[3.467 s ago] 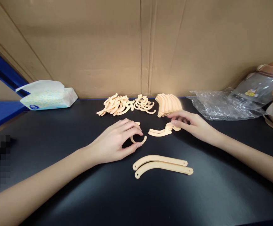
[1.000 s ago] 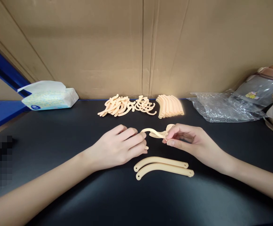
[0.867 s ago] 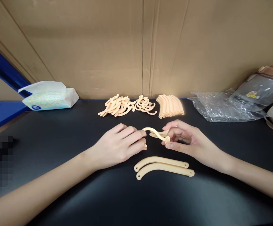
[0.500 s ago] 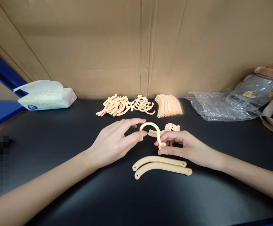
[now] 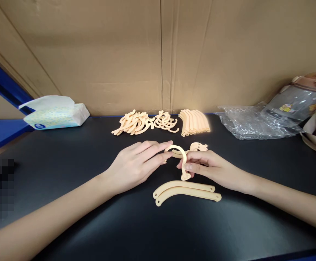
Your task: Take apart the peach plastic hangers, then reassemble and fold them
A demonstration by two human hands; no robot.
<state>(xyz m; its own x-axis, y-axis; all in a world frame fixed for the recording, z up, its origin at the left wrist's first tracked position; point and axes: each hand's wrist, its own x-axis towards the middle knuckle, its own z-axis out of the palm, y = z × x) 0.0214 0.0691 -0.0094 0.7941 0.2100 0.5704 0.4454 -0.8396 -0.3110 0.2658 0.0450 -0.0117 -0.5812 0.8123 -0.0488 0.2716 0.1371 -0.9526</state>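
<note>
A cream plastic hook (image 5: 184, 159) is held above the black table between my two hands. My left hand (image 5: 136, 165) closes its thumb and fingers on the hook's free end, whose tip is partly hidden. Lower on the stem, my right hand (image 5: 208, 165) pinches the hook, and the small flared base sticks out below the thumb. Two long curved cream arms (image 5: 187, 192), with holes at their ends, lie side by side in front of my hands. Just behind my right hand lie further cream pieces (image 5: 198, 146), partly covered by it.
At the back are a heap of short curved pieces (image 5: 134, 122), a pile of hooks (image 5: 166, 121) and a neat row of long arms (image 5: 194, 122). A tissue pack (image 5: 57, 115) sits at the left. Clear plastic bags (image 5: 258, 123) and a transparent bottle (image 5: 294, 101) stand right, before a cardboard wall (image 5: 106, 54).
The hook has turned and dropped slightly, so its base now points down toward the long arms. My right thumb has shifted from the base up onto the stem.
</note>
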